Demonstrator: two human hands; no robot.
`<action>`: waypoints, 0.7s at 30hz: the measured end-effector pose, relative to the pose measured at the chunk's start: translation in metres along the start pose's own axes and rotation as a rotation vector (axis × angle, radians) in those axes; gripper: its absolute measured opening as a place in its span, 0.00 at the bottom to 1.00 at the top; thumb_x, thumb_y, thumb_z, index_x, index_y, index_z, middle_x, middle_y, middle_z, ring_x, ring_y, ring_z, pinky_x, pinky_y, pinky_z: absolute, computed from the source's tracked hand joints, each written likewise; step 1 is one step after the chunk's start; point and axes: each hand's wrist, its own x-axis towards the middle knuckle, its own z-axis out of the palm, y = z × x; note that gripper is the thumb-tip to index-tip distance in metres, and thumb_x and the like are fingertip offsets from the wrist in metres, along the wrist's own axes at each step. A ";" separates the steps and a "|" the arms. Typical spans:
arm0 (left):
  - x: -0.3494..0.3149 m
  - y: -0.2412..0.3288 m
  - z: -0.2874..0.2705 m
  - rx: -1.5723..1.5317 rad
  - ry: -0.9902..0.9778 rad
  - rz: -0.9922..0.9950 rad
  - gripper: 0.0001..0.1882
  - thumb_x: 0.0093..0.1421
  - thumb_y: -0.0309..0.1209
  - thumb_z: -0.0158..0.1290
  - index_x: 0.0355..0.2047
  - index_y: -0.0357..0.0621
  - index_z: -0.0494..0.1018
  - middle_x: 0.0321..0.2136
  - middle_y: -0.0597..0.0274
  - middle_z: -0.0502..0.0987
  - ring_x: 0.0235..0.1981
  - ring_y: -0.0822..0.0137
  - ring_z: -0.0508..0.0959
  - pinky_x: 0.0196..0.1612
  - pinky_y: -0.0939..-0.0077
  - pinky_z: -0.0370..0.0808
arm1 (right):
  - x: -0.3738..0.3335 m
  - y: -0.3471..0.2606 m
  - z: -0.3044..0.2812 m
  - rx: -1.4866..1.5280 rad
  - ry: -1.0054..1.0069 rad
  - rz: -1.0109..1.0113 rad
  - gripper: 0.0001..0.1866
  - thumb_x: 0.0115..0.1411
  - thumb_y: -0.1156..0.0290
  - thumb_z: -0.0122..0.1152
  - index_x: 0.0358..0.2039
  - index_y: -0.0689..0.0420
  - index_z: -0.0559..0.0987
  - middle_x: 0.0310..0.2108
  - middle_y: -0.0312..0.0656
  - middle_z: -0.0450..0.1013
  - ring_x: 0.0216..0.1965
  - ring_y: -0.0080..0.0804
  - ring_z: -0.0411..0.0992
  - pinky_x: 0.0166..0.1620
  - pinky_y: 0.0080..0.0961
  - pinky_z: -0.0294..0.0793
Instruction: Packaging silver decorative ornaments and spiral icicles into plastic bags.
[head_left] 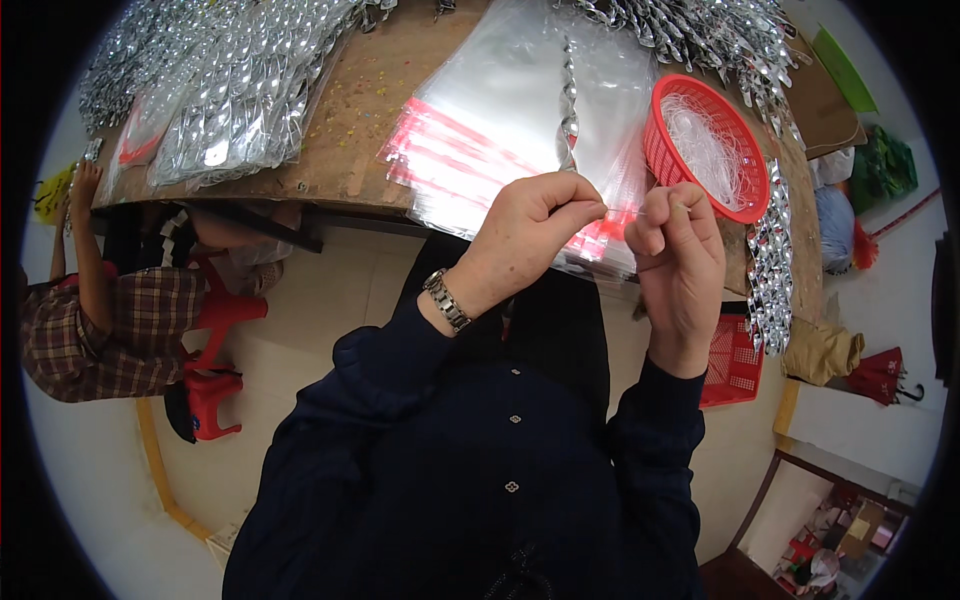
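Observation:
Over the table's near edge my left hand (pixel 545 225), with a metal watch on its wrist, pinches thumb and forefinger together. A twisted silver foil strip (pixel 569 105) lies lengthwise on the stack of clear plastic bags (pixel 480 90), and its near end passes behind this hand. Close by on the right, my right hand (pixel 682 255) has its fingers curled in a pinch. A fine clear thread (pixel 622 210) seems to run between both sets of fingertips, though it is barely visible. Just beyond the right hand, a red plastic basket (pixel 658 130) holds a tangle of clear threads (pixel 705 140).
Heaps of silver twisted strips (pixel 240 100) cover the left of the table (pixel 370 90); more strips (pixel 770 260) hang off its right edge. Below stands a red crate (pixel 735 365). A person in a plaid shirt (pixel 120 330) sits at the left beside red stools (pixel 215 400).

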 end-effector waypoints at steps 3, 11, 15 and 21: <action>-0.001 -0.002 -0.003 0.040 0.056 0.099 0.07 0.59 0.27 0.53 0.30 0.34 0.75 0.22 0.64 0.75 0.26 0.77 0.71 0.31 0.81 0.69 | 0.000 -0.009 -0.002 -0.215 0.019 -0.079 0.03 0.67 0.75 0.45 0.39 0.57 0.68 0.31 0.36 0.64 0.27 0.20 0.60 0.33 0.17 0.61; 0.000 0.004 -0.021 0.071 0.129 0.142 0.05 0.59 0.24 0.53 0.31 0.33 0.75 0.22 0.64 0.74 0.26 0.77 0.71 0.31 0.81 0.68 | 0.007 -0.045 -0.034 -0.436 0.132 -0.215 0.02 0.67 0.75 0.46 0.37 0.58 0.68 0.30 0.35 0.65 0.28 0.20 0.60 0.34 0.17 0.63; 0.000 0.011 -0.012 0.099 0.102 0.147 0.05 0.59 0.25 0.53 0.31 0.34 0.75 0.22 0.63 0.75 0.26 0.76 0.72 0.31 0.81 0.68 | 0.003 -0.034 -0.017 -0.619 0.122 -0.153 0.03 0.66 0.76 0.47 0.37 0.59 0.70 0.29 0.35 0.66 0.28 0.19 0.62 0.34 0.15 0.65; -0.002 0.015 -0.010 0.110 0.099 0.146 0.06 0.58 0.26 0.54 0.31 0.35 0.75 0.21 0.62 0.75 0.25 0.75 0.72 0.31 0.80 0.69 | 0.002 -0.019 0.014 -1.462 -0.051 -0.396 0.06 0.56 0.81 0.58 0.35 0.63 0.76 0.28 0.38 0.69 0.29 0.25 0.68 0.33 0.19 0.66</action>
